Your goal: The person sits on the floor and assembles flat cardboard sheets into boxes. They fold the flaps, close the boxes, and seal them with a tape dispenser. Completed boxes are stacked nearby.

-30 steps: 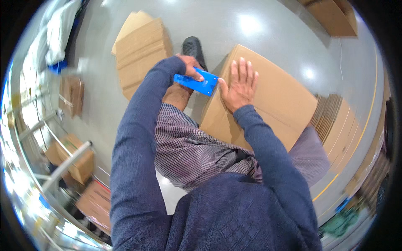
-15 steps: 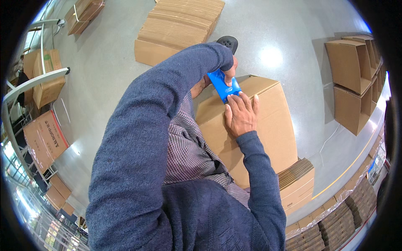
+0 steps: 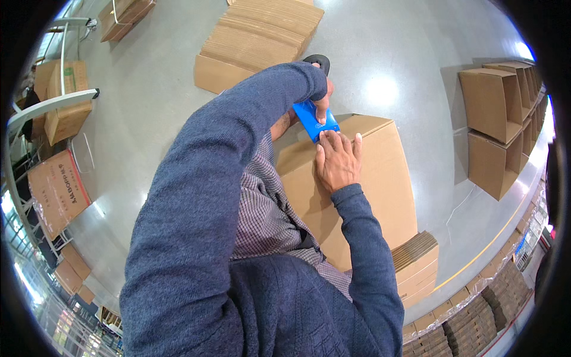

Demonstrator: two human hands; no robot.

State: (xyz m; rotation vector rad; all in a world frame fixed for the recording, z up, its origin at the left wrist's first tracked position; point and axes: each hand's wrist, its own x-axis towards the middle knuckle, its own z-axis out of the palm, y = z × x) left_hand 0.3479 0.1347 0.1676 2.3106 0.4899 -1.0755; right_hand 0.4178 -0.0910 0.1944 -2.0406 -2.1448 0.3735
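Note:
A closed brown cardboard box (image 3: 375, 184) stands upright in front of me. My left hand (image 3: 322, 106), reached over from the left, is closed on a blue tape dispenser (image 3: 309, 121) at the box's upper left edge. Its thumb presses on the blue face; the other fingers are mostly hidden. My right hand (image 3: 339, 162) lies flat on the box top with its fingers spread. Its fingertips touch or nearly touch the dispenser's near end. Any tape under the dispenser is hidden.
Flattened cartons (image 3: 256, 38) lie stacked beyond the box, near a black shoe (image 3: 319, 62). More flat cartons (image 3: 419, 268) stand against its near right side. Open empty boxes (image 3: 491, 107) are piled at the right. Metal frames (image 3: 53, 107) and cartons (image 3: 59, 187) line the left.
Both hands and the dispenser have shifted slightly left in the picture, along with the box, as the view moved a little. The hold on the dispenser looks the same.

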